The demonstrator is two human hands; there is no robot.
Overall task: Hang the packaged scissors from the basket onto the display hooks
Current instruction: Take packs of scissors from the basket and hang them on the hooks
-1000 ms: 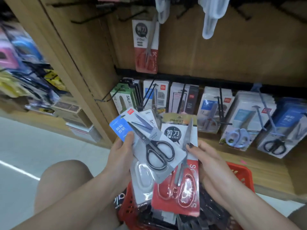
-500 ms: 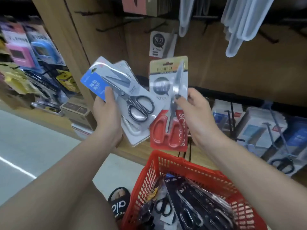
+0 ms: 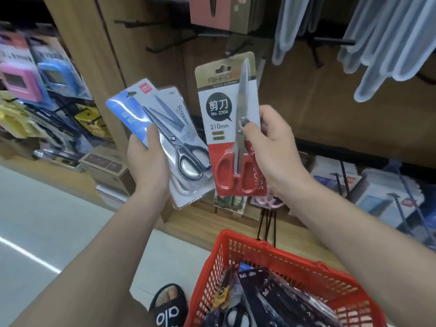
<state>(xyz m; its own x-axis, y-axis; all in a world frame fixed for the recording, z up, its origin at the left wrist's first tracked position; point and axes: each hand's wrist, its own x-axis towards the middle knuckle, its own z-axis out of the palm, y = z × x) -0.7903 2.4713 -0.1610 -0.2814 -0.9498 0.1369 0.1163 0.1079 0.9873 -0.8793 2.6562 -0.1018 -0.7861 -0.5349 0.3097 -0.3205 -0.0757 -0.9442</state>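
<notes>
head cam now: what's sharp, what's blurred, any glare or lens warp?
Head view: the red-handled scissors pack in the right hand is sharp, print legible; the black-handled scissors pack in the left hand shows glare on its blister; the goods at far left are smeared; the basket contents are soft; wide-angle bowing tilts the shelf post.

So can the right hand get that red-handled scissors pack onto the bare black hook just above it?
Probably yes. The right hand holds the red-handled scissors pack upright, its hang hole just below the bare black hook, with nothing between them.
</notes>
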